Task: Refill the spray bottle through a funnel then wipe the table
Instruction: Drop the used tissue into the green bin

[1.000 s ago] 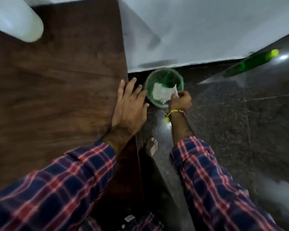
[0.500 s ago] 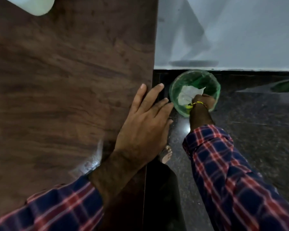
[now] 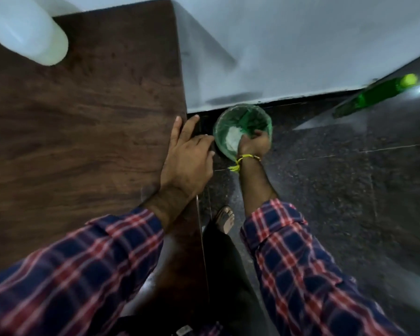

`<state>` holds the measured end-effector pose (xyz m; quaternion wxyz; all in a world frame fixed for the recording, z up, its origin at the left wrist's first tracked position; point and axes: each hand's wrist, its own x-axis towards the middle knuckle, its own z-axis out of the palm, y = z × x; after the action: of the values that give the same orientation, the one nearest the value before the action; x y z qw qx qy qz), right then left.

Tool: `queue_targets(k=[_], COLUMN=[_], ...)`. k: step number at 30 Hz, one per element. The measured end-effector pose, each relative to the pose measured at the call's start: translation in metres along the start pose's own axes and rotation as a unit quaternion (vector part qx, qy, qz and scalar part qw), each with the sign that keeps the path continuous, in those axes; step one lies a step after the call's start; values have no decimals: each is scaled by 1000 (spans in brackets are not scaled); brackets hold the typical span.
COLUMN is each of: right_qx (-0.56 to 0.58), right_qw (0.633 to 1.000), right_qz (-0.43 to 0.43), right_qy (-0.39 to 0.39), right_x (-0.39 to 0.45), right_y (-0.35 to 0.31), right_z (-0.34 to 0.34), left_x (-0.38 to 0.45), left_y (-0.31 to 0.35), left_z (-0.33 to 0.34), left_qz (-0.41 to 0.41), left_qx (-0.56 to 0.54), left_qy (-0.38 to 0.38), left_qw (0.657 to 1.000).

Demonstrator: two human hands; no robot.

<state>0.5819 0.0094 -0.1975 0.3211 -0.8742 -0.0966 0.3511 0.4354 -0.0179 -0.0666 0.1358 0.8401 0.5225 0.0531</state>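
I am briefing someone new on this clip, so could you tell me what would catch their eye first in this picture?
First, the green bin on the dark floor beside the table, with the right hand reaching over its rim above white crumpled paper inside. Next, the left hand resting flat on the edge of the brown wooden table. A white container stands at the table's far left corner, and a green bottle lies on the floor at the right.

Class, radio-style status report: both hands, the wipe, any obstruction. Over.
Left hand flat on table edge, open. Right hand over green bin, grip unclear. White tissue lying in bin. Nothing obstructing.
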Motion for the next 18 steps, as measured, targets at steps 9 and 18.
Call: queue_targets(k=[9, 18], right_qx=[88, 36], right_qw=[993, 985], right_qz=[-55, -156], right_qy=[48, 58], right_x=[-126, -287], right_y=[-32, -37], right_z=[-67, -67], left_x=[-26, -179], left_y=[-10, -107], left_z=[-25, -85], left_qz=[35, 22], left_qx=[-77, -124], left_qy=[-50, -47], left_qw=[995, 991])
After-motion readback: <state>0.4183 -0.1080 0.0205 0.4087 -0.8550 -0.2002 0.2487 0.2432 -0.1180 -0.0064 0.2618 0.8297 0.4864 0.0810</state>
